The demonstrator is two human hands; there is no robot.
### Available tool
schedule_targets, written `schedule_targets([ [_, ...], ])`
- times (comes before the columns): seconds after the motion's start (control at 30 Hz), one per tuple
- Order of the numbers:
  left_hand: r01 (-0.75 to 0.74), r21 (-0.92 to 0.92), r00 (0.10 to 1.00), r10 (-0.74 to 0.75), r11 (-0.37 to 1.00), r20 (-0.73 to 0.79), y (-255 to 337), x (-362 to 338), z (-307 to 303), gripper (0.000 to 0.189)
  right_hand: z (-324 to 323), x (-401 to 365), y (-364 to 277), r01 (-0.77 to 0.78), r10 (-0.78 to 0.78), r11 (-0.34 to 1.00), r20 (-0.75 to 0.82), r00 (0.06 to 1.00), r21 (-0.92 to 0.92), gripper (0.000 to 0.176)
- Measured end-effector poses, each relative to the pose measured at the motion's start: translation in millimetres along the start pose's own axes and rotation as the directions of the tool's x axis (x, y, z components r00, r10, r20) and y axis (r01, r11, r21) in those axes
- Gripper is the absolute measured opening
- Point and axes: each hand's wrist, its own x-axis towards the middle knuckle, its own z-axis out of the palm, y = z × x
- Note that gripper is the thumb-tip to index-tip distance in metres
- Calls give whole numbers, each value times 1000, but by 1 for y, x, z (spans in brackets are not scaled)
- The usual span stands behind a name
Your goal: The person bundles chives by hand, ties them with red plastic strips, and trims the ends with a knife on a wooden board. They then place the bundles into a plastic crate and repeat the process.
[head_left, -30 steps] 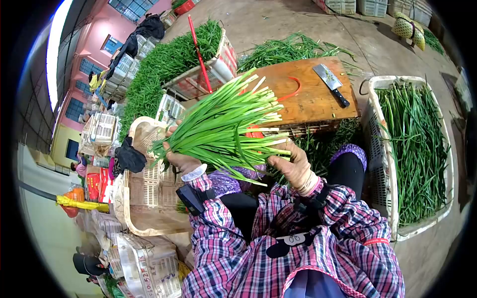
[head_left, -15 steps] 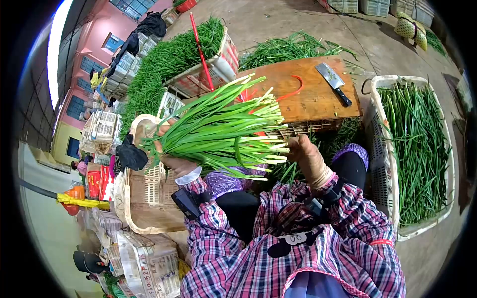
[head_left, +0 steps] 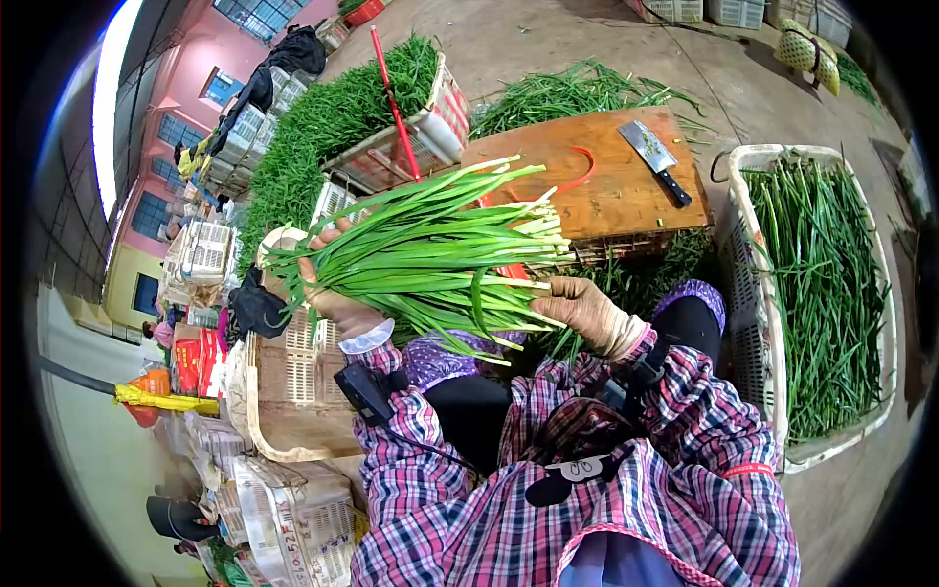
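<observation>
A loose bunch of garlic chives (head_left: 430, 259) lies across my left hand (head_left: 344, 311), whose fingers wrap round the leafy part. The pale stalk ends point right and fan apart. My right hand (head_left: 595, 315), in a tan glove, is closed with thumb and fingers at the lower stalk ends. Behind the bunch is a wooden board (head_left: 616, 210), and on it rest a cleaver (head_left: 657, 161) with a black handle and a red strip (head_left: 584, 174), part of which the chives hide.
To the right stands a white crate (head_left: 778, 323) filled with chives. A brown-stained crate (head_left: 303, 453) is at my left. Beyond the board are a heaped crate (head_left: 445, 127) with a red pole (head_left: 394, 103) against it and loose greens (head_left: 577, 98) on the floor.
My right hand has moved left and its fingers have closed on the stalk ends. The bunch has shifted slightly, with a few stalks spreading at the bottom.
</observation>
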Motion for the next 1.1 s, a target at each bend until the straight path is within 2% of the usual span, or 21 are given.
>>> schedule_targets([
  [0.03, 1, 1, 1000, -1, 1000, 0, 0, 0, 1, 35, 2, 1, 0, 1, -1, 1000, 0, 1000, 1, 32],
  [0.1, 70, -49, 997, -71, 996, -39, 0, -2, 9, 35, 7, 3, -2, -28, 30, 988, -10, 1000, 155, 38],
  [0.13, 69, -39, 994, -72, 997, -77, -4, -4, 20, 35, 7, 6, 0, -47, 48, 982, -4, 999, 182, 34],
  [0.23, 105, -73, 982, -115, 992, -149, 1, 0, 14, 37, 12, 7, -5, -80, 81, 982, 1, 997, 172, 39],
  [0.3, 110, -65, 980, -119, 992, -161, 3, 3, 10, 37, 11, 9, 3, -34, 36, 993, -11, 999, 117, 39],
  [0.43, 98, 57, 988, -91, 994, -122, 2, 5, 12, 36, 6, 8, 12, -30, 37, 992, -49, 998, 121, 36],
  [0.5, 130, -85, 981, -140, 988, -131, 2, 4, 13, 35, 7, 8, 15, -7, 16, 986, -57, 998, 166, 33],
  [0.57, 122, -53, 984, -128, 991, -126, 2, 5, 12, 36, 8, 6, 11, 9, -11, 999, -76, 997, -33, 32],
  [0.63, 112, -20, 986, -113, 994, -119, 1, 4, 16, 36, 7, 6, 8, 24, -24, 999, -26, 999, 24, 31],
  [0.73, 135, -44, 989, -138, 990, -59, 1, 0, 18, 37, 9, 3, -1, -36, 29, 961, 30, 999, 275, 34],
  [0.83, 146, -92, 988, -149, 985, -33, 4, 1, 10, 38, 11, 5, 0, -30, 18, 965, 47, 999, 259, 37],
  [0.9, 107, -41, 994, -107, 993, -3, 4, 2, 8, 38, 8, 1, 0, -47, 36, 975, 55, 998, 218, 39],
  [0.93, 106, -41, 994, -106, 994, -4, 4, 2, 9, 38, 4, 1, 5, -48, 44, 989, 34, 998, 138, 37],
  [0.97, 81, -31, 994, -83, 996, -65, 4, 1, 9, 36, 2, 1, 9, -50, 49, 997, 13, 999, 58, 34],
  [1.0, 56, -19, 990, -58, 998, -125, 4, 0, 10, 34, 9, -6, -3, -33, 32, 993, 7, 999, 114, 25],
  [1.07, 31, -6, 982, -32, 999, -185, 5, 0, 9, 32, -4, -8, 8, -39, 37, 996, 14, 999, 83, 21],
  [1.1, 54, -15, 998, -54, 998, -16, 8, -1, 4, 35, -10, -9, 11, -44, 43, 998, 21, 999, 53, 18],
])
